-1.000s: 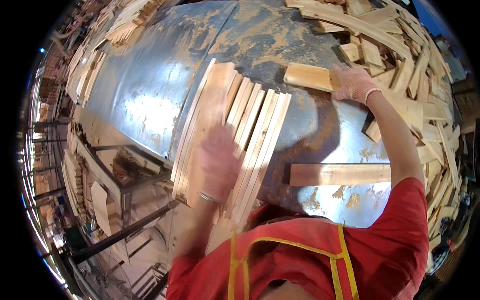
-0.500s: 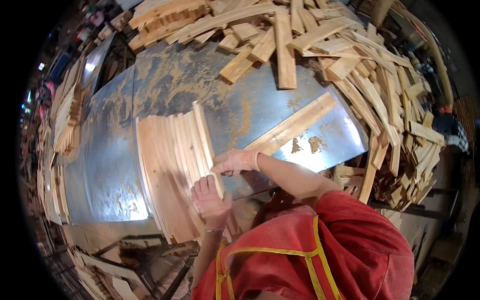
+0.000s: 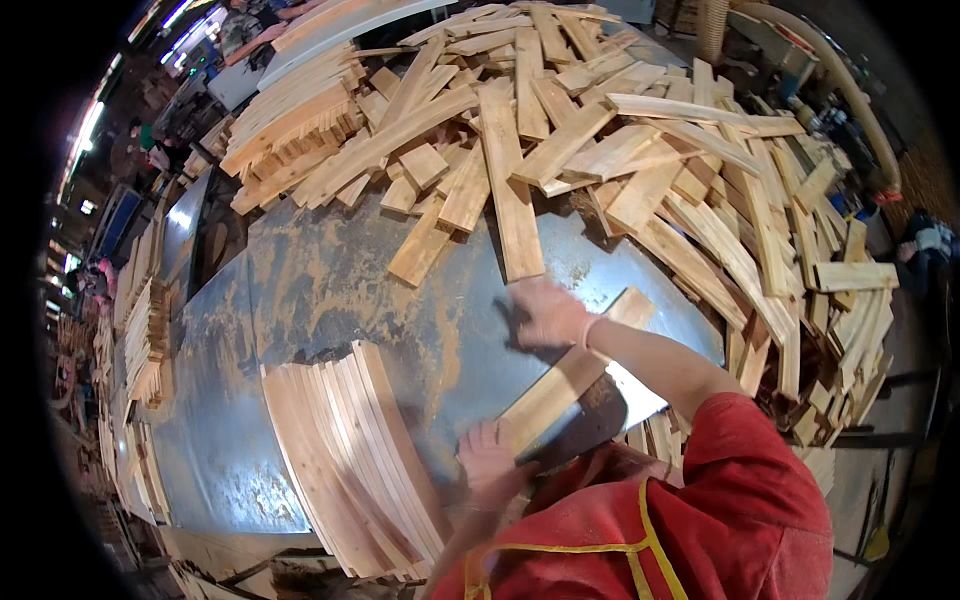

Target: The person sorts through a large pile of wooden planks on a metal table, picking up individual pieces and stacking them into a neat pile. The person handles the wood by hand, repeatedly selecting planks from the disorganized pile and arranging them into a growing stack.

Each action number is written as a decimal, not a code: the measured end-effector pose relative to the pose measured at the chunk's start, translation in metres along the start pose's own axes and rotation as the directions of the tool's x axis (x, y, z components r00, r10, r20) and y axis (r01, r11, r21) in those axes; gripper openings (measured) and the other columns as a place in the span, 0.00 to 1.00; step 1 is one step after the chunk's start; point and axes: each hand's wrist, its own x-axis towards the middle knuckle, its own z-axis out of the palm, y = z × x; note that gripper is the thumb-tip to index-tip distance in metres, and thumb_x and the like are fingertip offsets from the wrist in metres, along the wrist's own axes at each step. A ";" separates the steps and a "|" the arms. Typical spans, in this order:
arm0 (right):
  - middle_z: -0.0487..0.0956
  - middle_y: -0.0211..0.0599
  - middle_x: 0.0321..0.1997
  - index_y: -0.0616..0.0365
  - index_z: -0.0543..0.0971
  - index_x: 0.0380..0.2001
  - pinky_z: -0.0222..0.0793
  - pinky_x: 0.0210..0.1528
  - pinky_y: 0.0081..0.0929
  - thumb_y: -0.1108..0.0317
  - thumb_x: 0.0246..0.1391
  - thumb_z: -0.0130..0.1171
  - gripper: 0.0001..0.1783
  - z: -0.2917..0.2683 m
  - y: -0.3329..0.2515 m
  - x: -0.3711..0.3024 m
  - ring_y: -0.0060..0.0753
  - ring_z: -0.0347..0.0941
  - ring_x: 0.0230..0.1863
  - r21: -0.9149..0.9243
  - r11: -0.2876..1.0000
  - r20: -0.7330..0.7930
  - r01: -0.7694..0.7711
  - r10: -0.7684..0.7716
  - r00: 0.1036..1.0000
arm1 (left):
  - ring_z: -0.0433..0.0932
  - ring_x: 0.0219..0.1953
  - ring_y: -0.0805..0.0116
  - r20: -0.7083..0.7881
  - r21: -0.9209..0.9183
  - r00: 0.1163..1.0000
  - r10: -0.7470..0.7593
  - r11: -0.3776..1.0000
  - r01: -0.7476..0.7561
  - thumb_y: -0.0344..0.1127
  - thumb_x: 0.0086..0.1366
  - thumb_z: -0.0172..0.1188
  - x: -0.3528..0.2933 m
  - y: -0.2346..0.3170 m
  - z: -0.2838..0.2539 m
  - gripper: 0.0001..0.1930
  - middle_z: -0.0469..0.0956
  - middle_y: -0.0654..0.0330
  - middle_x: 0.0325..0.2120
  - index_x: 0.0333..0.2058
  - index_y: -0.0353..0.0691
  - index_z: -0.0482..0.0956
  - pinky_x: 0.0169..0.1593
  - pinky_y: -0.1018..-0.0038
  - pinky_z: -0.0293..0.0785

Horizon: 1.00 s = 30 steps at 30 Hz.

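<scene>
My right hand (image 3: 550, 314) reaches over the metal tabletop, slightly blurred, its fingers and thumb apart. Its fingertips are right by the near end of a long wooden board (image 3: 510, 190) that sticks out of the pile; whether they touch it I cannot tell. A single board (image 3: 555, 395) lies slantwise under my right wrist. At that board's lower left end is my left hand (image 3: 486, 455), fingers stretched out and not wrapped around anything. To its left, a row of thin boards (image 3: 345, 450) stands on edge, packed side by side.
A large loose pile of wooden boards (image 3: 640, 185) covers the table's far and right sides. Neatly stacked boards (image 3: 290, 120) sit at the far left, with another stack (image 3: 145, 340) beyond the left edge. Sawdust is smeared over the metal tabletop (image 3: 220, 420). A thick hose (image 3: 850, 85) curves at the far right.
Both hands have left the row of upright boards. My right hand has moved away toward the pile, my left to the slanting board's end. The view has tilted up, showing more of the pile.
</scene>
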 end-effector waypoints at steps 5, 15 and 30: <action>0.80 0.64 0.62 0.72 0.66 0.69 0.76 0.65 0.41 0.54 0.51 0.78 0.51 -0.018 0.117 0.118 0.54 0.80 0.62 0.752 0.592 -0.402 -0.288 0.759 0.512 | 0.82 0.49 0.49 -0.052 0.080 0.993 -0.110 0.990 0.114 0.62 0.48 0.77 0.015 0.013 0.023 0.41 0.80 0.52 0.45 0.56 0.43 0.79 0.53 0.50 0.76; 0.81 0.45 0.63 0.63 0.64 0.75 0.76 0.67 0.36 0.64 0.60 0.71 0.44 0.043 0.014 -0.038 0.45 0.80 0.59 0.969 0.232 0.027 -0.089 0.258 0.966 | 0.82 0.48 0.69 0.564 -0.824 0.632 -0.532 -0.313 0.472 0.35 0.70 0.70 -0.102 -0.012 0.012 0.25 0.83 0.62 0.49 0.62 0.36 0.79 0.50 0.72 0.80; 0.85 0.44 0.46 0.62 0.78 0.58 0.76 0.52 0.44 0.53 0.64 0.61 0.28 0.242 -0.131 -0.069 0.41 0.80 0.47 0.753 0.657 0.271 0.001 -0.312 0.911 | 0.72 0.68 0.39 -0.300 -0.606 0.873 -0.384 0.783 0.136 0.39 0.68 0.65 -0.096 -0.008 -0.042 0.32 0.72 0.36 0.66 0.65 0.25 0.73 0.72 0.55 0.67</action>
